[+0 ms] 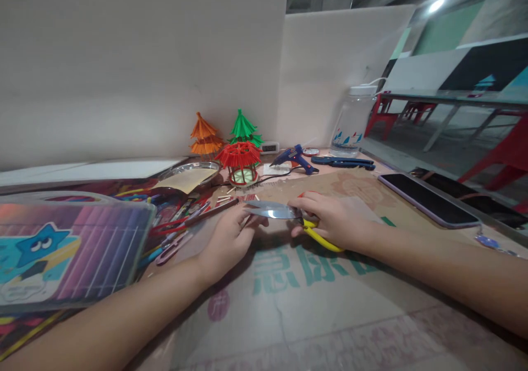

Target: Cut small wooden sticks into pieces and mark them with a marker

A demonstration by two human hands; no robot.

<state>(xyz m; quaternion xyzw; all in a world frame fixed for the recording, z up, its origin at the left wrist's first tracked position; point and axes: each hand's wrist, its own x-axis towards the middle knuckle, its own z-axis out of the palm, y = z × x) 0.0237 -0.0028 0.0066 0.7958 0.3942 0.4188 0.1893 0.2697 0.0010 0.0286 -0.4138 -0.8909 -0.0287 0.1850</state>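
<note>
In the head view my right hand (336,217) is wrapped round the handles of a pair of scissors (277,211). One yellow handle loop shows below the fingers, and the metal blades point left. My left hand (231,233) is closed in a pinch at the blade tips; whatever lies between its fingers is too small or hidden to name. Behind the hands stands a small red-roofed pavilion model (239,162). An orange tiered model (202,134) and a green one (244,126) stand behind it.
A blue glue gun (295,158) lies near the wall beside dark blue pliers (342,162). A clear bottle (348,123) stands at the back right, a phone (427,198) nearer. At left are a marker case (103,250) and a metal tray (208,167). Printed cardboard (289,305) covers the table.
</note>
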